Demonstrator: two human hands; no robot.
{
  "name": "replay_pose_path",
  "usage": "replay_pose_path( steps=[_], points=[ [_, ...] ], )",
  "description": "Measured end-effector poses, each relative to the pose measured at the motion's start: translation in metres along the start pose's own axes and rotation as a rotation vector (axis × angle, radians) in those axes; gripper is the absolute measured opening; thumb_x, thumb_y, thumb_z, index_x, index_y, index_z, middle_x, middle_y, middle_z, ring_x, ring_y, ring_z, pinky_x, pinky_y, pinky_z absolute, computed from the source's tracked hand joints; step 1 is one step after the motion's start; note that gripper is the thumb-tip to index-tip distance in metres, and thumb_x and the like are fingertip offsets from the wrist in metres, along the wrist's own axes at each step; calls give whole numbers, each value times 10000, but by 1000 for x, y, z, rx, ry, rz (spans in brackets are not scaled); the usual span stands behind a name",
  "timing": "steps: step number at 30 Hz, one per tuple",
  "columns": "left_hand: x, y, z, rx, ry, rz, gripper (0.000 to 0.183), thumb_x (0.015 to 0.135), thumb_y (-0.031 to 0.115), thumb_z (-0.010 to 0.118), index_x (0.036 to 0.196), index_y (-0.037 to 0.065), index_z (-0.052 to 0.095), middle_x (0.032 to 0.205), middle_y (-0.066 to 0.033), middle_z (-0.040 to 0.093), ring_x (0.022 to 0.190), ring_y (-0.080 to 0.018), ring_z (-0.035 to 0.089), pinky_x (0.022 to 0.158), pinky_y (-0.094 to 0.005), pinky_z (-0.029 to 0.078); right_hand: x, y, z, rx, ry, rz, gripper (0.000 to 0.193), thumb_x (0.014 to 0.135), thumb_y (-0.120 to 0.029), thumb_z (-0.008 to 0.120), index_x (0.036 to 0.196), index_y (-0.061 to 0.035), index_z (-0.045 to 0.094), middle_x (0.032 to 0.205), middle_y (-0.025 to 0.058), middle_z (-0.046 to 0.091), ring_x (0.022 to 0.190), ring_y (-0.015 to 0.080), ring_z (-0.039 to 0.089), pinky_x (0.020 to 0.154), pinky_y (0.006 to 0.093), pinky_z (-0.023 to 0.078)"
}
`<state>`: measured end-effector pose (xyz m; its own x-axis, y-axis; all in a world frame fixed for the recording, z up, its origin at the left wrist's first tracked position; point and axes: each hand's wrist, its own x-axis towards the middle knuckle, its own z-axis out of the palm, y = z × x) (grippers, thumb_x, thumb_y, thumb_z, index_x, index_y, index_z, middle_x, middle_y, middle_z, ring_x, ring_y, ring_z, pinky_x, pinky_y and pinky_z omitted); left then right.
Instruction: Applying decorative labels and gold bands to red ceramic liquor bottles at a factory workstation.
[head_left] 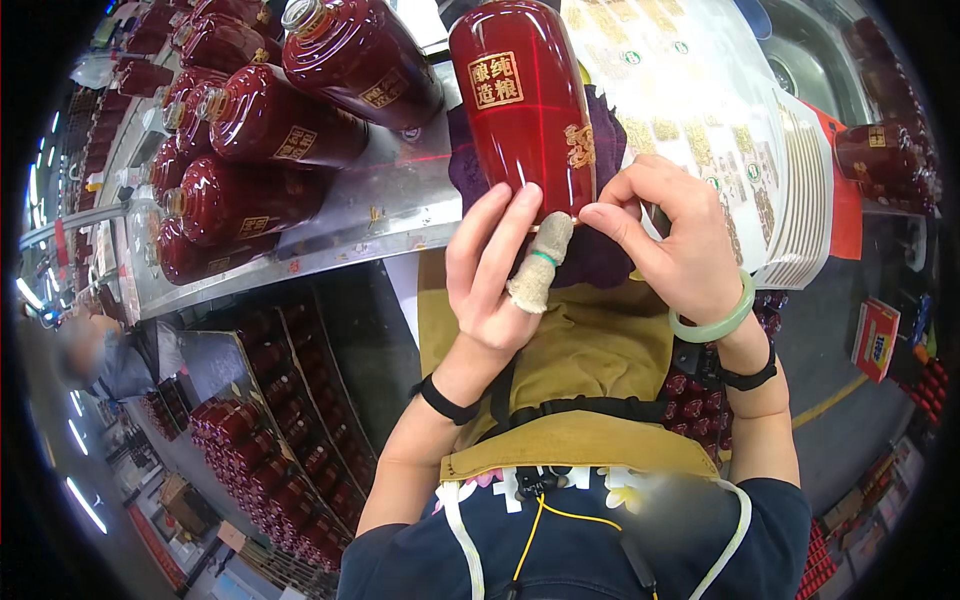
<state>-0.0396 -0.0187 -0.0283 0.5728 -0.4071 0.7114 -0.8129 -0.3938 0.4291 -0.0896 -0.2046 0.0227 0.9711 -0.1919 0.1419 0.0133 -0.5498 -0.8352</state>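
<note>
A red glass bottle (pixel 515 125) with gold markings lies on a dark purple cloth (pixel 612 135), its base end toward me. My left hand (pixel 500 265) grips that base end, two fingers on the glass. One digit wears a fabric finger cover (pixel 542 265) with a green band and presses at the base edge. My right hand (pixel 675 235), with a pale green bangle (pixel 715 320), has thumb and index finger closed together by the lower right edge of the bottle. Whatever they pinch, if anything, is too small to name.
More red bottles (pixel 290 120) crowd the metal bench (pixel 390 190) at left. Printed sheets (pixel 715 110) with gold and green marks lie at right, by a stacked pile of white sheets (pixel 800 200). A steel sink (pixel 820 65) is at far right. Bottles fill racks (pixel 250 460) lower left.
</note>
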Motion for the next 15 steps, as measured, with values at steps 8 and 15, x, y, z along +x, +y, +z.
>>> replay_pose_path(
  steps=[8, 15],
  points=[
    [-15, -11, 11, -163, 200, -195, 260, 769, -136, 792, 991, -3, 777, 1151, -159, 751, 1075, -388, 717, 817, -403, 632, -4, -1, 2, 232, 78, 241, 157, 914, -123, 771, 903, 15, 697, 778, 71, 674, 701, 136, 586, 667, 306, 473],
    [-16, -12, 8, -138, 140, -167, 295, 753, -160, 767, 1021, -37, 752, 1190, -188, 734, 1090, -394, 715, 895, -435, 610, -7, 7, 19, 493, -4, 354, 213, 925, -187, 798, 930, -35, 648, 782, -28, 593, 664, 50, 459, 613, 238, 388]
  ],
)
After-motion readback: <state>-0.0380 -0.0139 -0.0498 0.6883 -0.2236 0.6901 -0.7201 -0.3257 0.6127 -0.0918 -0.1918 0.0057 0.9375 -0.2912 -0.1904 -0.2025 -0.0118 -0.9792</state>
